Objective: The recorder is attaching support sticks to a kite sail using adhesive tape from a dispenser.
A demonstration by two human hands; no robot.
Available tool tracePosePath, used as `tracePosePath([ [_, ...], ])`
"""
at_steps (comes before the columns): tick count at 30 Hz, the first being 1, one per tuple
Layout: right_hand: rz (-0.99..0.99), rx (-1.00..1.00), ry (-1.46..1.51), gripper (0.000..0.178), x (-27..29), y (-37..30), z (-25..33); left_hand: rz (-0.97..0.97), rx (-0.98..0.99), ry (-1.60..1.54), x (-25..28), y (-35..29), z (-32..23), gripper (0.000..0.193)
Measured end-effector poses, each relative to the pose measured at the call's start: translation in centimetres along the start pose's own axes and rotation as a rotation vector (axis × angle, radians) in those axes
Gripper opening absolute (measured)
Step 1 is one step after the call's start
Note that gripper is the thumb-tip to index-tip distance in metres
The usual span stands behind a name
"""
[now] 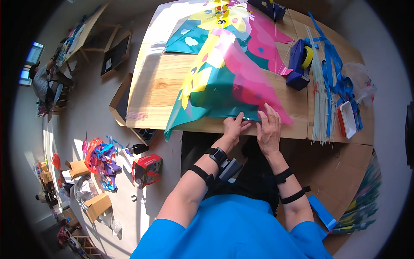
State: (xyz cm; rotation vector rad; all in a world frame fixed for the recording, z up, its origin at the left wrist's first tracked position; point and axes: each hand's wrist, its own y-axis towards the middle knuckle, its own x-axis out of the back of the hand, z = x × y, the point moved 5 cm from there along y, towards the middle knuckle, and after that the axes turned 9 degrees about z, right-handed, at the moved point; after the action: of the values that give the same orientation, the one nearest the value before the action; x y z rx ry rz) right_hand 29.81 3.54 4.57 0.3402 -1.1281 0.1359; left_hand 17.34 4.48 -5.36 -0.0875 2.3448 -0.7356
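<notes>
Sheet in teal, yellow and pink lies on the worktop, left of the blue tape dispenser, its edge nearer the wearer than that dispenser. At this edge, left and nearer than the dispenser, work 2 hands. The left hand has thumb and index close together at the hem; whether they clamp it, I cannot tell. The right hand rests its fingers slightly apart on the sheet; its grip is likewise unclear. Pale rods lie right of the dispenser. The step seems to be straightening the hem; next probably calls for steady, even pressure along it.
</notes>
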Motion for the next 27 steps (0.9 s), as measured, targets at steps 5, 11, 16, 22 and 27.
tracePosePath([
  [5,0.028,-0.091,-0.096,0.044,-1.1,-1.6,-1.6,0.161,0.412,0.649,0.4,-4.2,-3.8,0.054],
  [11,-0.056,-0.215,0.013,0.041,-0.9,0.1,-3.1,-0.173,-0.768,1.623,5.3,-10.1,-10.6,0.036],
  [16,-0.236,-0.553,0.047,0.04,0.0,0.5,-10.5,-0.366,-0.724,1.979,8.1,-7.0,-14.8,0.059],
  [22,0.183,-0.598,0.114,0.029,-0.1,2.4,-14.8,-0.21,-0.766,2.135,11.1,-2.7,-17.7,0.022],
  [27,0.135,-0.571,0.067,0.026,0.0,2.5,-13.8,-0.118,-0.807,2.161,9.8,-3.1,-18.5,0.03],
])
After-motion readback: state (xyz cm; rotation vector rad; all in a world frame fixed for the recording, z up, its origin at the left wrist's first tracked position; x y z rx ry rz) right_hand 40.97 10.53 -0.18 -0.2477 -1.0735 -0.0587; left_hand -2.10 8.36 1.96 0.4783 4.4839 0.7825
